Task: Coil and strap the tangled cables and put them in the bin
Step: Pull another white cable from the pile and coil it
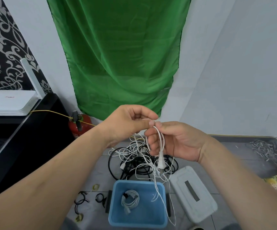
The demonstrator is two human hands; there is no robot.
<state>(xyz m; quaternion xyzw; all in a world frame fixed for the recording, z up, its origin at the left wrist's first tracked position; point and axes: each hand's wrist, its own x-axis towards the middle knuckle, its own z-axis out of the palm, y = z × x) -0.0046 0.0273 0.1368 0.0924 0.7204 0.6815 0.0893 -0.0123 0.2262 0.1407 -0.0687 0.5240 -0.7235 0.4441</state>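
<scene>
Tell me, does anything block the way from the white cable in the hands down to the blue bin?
Nothing visible does. The blue bin sits open below the white cable, its lid lying beside it. One coiled cable inside leaves bare floor. Loose strands run down into the tangled pile, though, and may snag.

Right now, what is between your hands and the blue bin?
In the head view, a white cable hangs from the left hand and right hand down over the bin; the tangled pile lies beyond it.

A home room: patterned wallpaper (3,47); a router (10,103) on a dark cabinet (40,123); tiled floor (225,163).
</scene>
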